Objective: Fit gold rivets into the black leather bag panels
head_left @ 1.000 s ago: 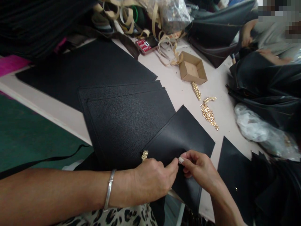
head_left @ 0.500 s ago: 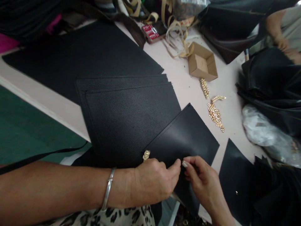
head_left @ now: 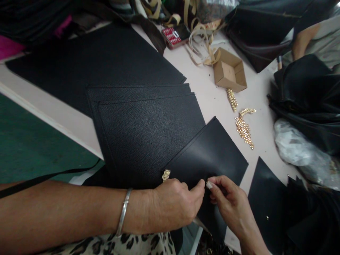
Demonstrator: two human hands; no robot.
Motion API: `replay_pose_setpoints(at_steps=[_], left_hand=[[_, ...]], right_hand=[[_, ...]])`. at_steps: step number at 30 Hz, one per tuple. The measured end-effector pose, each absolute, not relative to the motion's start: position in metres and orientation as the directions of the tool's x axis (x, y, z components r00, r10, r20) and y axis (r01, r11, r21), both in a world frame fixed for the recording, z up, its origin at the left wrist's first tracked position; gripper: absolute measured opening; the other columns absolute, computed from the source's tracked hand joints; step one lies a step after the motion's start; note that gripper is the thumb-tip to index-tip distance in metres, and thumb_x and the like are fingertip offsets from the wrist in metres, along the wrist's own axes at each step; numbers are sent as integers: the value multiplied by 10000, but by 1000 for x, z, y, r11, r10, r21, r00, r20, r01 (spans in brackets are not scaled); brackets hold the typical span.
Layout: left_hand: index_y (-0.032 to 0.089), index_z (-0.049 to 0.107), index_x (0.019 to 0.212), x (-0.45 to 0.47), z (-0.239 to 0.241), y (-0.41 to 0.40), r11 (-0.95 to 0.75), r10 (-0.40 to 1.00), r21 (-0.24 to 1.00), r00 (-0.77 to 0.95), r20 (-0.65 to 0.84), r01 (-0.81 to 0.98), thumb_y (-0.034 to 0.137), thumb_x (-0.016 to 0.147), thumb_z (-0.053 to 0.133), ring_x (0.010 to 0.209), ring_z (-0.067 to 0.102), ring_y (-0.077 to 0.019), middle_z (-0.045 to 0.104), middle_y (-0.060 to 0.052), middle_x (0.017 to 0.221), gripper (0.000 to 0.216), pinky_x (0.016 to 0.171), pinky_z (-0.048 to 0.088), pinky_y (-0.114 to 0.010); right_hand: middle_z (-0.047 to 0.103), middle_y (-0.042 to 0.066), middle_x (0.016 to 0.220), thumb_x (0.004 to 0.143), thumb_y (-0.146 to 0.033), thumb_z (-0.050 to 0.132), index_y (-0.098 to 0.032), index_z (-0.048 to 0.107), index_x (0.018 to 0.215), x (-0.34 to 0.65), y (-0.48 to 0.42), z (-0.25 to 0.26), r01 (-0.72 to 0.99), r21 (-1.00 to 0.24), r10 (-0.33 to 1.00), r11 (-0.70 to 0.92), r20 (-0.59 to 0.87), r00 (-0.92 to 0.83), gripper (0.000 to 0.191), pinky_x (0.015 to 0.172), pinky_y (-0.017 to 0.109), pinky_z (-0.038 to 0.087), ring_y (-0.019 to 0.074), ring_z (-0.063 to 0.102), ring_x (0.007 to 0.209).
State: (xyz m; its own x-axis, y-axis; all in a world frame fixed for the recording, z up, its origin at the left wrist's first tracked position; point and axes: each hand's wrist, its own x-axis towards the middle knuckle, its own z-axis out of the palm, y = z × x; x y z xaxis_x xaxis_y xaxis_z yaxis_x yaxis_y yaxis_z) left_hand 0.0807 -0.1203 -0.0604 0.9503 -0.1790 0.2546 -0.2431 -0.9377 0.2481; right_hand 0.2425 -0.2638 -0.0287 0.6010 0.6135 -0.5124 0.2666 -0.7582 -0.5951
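My left hand (head_left: 175, 205) and my right hand (head_left: 228, 202) meet at the near edge of a smooth black leather panel (head_left: 212, 156). Both pinch with thumb and fingers at the same spot on the panel; whatever small piece sits between the fingertips is hidden. A gold metal fitting (head_left: 166, 174) is fixed to the panel just beyond my left knuckles. A silver bangle (head_left: 122, 216) circles my left wrist. The panel overlaps a stack of grained black leather sheets (head_left: 143, 127).
Loose gold chain pieces (head_left: 243, 128) lie on the pale table (head_left: 212, 99) by an open cardboard box (head_left: 230, 71). A red calculator (head_left: 173, 35), beige straps, black bags and a plastic bag (head_left: 297, 148) crowd the far and right sides. Another person's arm (head_left: 302, 42) is at top right.
My hands have closed together on the panel's near edge and stayed there. The view shifted slightly; the other person's arm moved at the top right.
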Motion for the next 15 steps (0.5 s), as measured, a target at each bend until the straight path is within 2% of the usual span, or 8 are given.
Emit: replay_pose_setpoints(at_steps=[4, 9, 15], left_hand=[[73, 617, 1290, 81, -63, -123, -940, -169, 245, 948, 268, -237, 208, 959, 403, 557, 574, -126, 589, -159, 1369, 416, 407, 403, -270], [86, 622, 1282, 81, -68, -128, -942, -139, 266, 959, 248, -205, 230, 945, 422, 541, 570, -135, 587, -152, 1372, 417, 403, 400, -288], [90, 604, 1303, 80, -67, -127, -939, -183, 249, 958, 222, -237, 235, 932, 471, 563, 581, -133, 565, -153, 1406, 420, 425, 417, -286]], right_hand=[[616, 5, 739, 838, -500, 633, -192, 618, 866, 245, -254, -24, 159, -581, 550, -798, -596, 584, 310, 547, 254, 506, 136, 578, 595], [550, -41, 576, 798, -471, 639, -203, 562, 799, 254, -242, -21, 128, -486, 472, -865, -699, 537, 279, 506, 254, 477, 134, 564, 519], [579, -32, 557, 738, -371, 677, -204, 567, 733, 264, -236, -31, 164, -467, 473, -869, -686, 552, 201, 481, 241, 444, 133, 565, 513]])
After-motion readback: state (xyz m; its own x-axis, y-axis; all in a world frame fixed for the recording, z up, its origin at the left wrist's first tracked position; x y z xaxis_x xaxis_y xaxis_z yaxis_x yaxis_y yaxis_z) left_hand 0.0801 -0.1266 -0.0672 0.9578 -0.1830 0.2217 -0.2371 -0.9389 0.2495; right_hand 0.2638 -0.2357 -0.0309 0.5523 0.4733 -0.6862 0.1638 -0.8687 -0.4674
